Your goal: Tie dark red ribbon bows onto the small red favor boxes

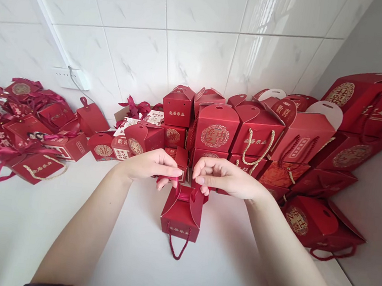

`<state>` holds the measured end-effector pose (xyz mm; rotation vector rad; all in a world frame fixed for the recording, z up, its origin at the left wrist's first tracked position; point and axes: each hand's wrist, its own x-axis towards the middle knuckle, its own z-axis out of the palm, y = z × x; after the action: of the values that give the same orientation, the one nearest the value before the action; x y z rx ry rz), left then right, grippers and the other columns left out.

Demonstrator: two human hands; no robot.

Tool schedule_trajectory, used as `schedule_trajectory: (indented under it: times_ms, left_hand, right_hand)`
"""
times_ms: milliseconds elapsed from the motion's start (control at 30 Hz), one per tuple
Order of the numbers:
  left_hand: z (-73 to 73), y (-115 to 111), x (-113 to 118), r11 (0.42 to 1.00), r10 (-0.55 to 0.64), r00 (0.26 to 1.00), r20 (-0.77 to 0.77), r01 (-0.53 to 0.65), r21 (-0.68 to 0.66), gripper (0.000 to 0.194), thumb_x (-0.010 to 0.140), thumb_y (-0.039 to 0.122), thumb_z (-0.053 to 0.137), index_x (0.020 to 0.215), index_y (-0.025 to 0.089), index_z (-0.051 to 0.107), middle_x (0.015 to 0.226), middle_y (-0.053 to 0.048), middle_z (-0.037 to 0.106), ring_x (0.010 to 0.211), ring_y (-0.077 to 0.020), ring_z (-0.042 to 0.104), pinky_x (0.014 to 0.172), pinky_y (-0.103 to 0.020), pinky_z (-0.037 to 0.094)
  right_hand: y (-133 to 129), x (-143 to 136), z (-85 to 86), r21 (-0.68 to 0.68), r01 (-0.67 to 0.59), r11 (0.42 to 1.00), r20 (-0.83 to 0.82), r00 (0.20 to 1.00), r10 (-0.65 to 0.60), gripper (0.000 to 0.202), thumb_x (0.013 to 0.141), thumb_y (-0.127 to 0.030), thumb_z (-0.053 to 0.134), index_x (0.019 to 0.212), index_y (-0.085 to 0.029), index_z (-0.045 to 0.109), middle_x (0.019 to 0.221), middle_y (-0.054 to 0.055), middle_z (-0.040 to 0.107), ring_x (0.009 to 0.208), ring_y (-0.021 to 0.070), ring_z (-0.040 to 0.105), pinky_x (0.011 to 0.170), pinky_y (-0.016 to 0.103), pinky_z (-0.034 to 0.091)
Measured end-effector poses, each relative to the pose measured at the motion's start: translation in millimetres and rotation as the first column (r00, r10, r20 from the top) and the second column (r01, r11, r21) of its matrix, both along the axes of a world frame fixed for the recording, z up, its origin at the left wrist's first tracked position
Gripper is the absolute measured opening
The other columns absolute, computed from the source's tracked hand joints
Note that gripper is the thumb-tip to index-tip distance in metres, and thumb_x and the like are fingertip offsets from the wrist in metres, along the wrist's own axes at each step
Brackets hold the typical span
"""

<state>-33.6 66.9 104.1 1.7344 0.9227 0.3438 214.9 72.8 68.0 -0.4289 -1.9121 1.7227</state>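
Note:
A small red gift box (181, 215) with gold lettering stands upright on the white table in front of me. Its dark red cord handle (177, 254) hangs down the near side. A dark red ribbon (183, 198) runs through the holes at the top of the box. My left hand (157, 166) pinches the ribbon at the box's upper left. On the upper right, my right hand (217, 175) has its fingers closed on the ribbon's other side. Both hands are above the box, and the ribbon's ends are partly hidden by the fingers.
Stacked red gift boxes (217, 128) line the tiled wall, with larger ones (356, 154) at the right. A heap of ribboned boxes (33, 125) lies on the left. A wall socket (70, 78) with a cable is behind it. White table (132, 258) surrounds the near box.

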Motion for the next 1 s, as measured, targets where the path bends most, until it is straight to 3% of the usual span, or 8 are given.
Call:
schedule_trajectory:
  times_ms: [133,233,433,533,667,767,867,1000]
  left_hand:
    - [4.8,-5,0,0.996,-0.089,0.986,0.139,0.088,0.011,0.029,0.082,0.039,0.067,0.069,0.016,0.076,0.081,-0.008,0.069,0.052,-0.0089,0.057,0.057,-0.026,0.052]
    - [9.0,-10,3,0.99,-0.141,0.975,0.172,0.137,0.031,0.026,0.08,0.04,0.068,0.073,0.017,0.079,0.112,-0.014,0.066,0.065,-0.0134,0.065,0.062,-0.028,0.056]
    - [7.7,-14,7,0.988,-0.136,0.952,0.275,0.151,-0.034,0.05,0.084,0.059,0.057,0.078,0.014,0.08,0.077,-0.017,0.074,0.066,-0.024,0.069,0.064,-0.036,0.057]
    - [6.1,-15,6,0.999,-0.045,0.93,0.364,0.047,0.004,0.047,0.083,0.058,0.059,0.083,0.016,0.08,0.08,-0.015,0.076,0.067,-0.0231,0.07,0.061,-0.033,0.055]
    - [5.3,-20,12,0.956,0.114,0.904,0.413,-0.212,0.201,0.017,0.076,0.029,0.075,0.092,0.023,0.079,0.087,-0.007,0.077,0.081,-0.0185,0.071,0.072,-0.026,0.055]
    - [5.7,-27,25,0.875,0.226,0.834,0.503,-0.401,0.272,0.019,0.077,0.026,0.075,0.095,0.025,0.078,0.089,-0.005,0.077,0.09,-0.0182,0.071,0.084,-0.027,0.054]
    - [10.0,-34,38,0.82,0.312,0.765,0.564,-0.516,0.247,0.04,0.075,0.026,0.078,0.114,0.029,0.07,0.086,-0.001,0.076,0.09,-0.0176,0.071,0.087,-0.029,0.054]
    - [21.8,-35,49,0.843,0.327,0.756,0.567,-0.505,0.186,0.042,0.074,0.027,0.078,0.115,0.027,0.068,0.086,-0.001,0.076,0.088,-0.0165,0.071,0.088,-0.028,0.053]
  right_hand:
    - [-12,3,13.3,0.013,0.065,0.998,-0.089,0.994,-0.063,0.015,0.089,-0.026,0.065,0.097,-0.014,0.07,0.079,0.002,0.07,0.065,0.0084,0.062,0.062,0.021,0.053]
    - [-17,6,18.4,0.023,0.005,1.0,-0.102,0.995,-0.003,0.019,0.09,-0.021,0.061,0.103,-0.014,0.073,0.088,0.006,0.074,0.073,0.0126,0.068,0.071,0.028,0.057]
    - [-20,9,19.4,0.051,-0.038,0.998,-0.116,0.992,0.044,0.024,0.088,-0.015,0.059,0.107,-0.017,0.074,0.098,0.007,0.075,0.093,0.0191,0.071,0.086,0.033,0.056]
    - [-19,9,17.4,0.038,0.016,0.999,-0.145,0.989,-0.01,0.022,0.086,-0.02,0.065,0.107,-0.018,0.073,0.102,0.008,0.075,0.098,0.0209,0.07,0.088,0.036,0.056]
    - [-17,7,15.3,0.017,0.152,0.988,-0.182,0.972,-0.146,0.016,0.081,-0.028,0.073,0.093,-0.018,0.075,0.079,0.004,0.074,0.071,0.0152,0.069,0.069,0.028,0.057]
    - [-22,3,18.5,0.067,0.318,0.946,-0.237,0.926,-0.294,0.019,0.084,-0.035,0.07,0.076,-0.018,0.073,0.064,-0.001,0.063,0.057,0.0092,0.055,0.057,0.022,0.048]
    - [-30,-2,25.9,0.137,0.479,0.867,-0.3,0.854,-0.424,0.017,0.083,-0.033,0.07,0.075,-0.018,0.072,0.073,0.0,0.061,0.067,0.01,0.053,0.064,0.022,0.045]
    - [-35,-9,36.8,0.079,0.523,0.849,-0.383,0.802,-0.458,0.012,0.082,-0.032,0.071,0.083,-0.02,0.069,0.077,-0.001,0.059,0.07,0.0109,0.051,0.067,0.024,0.044]
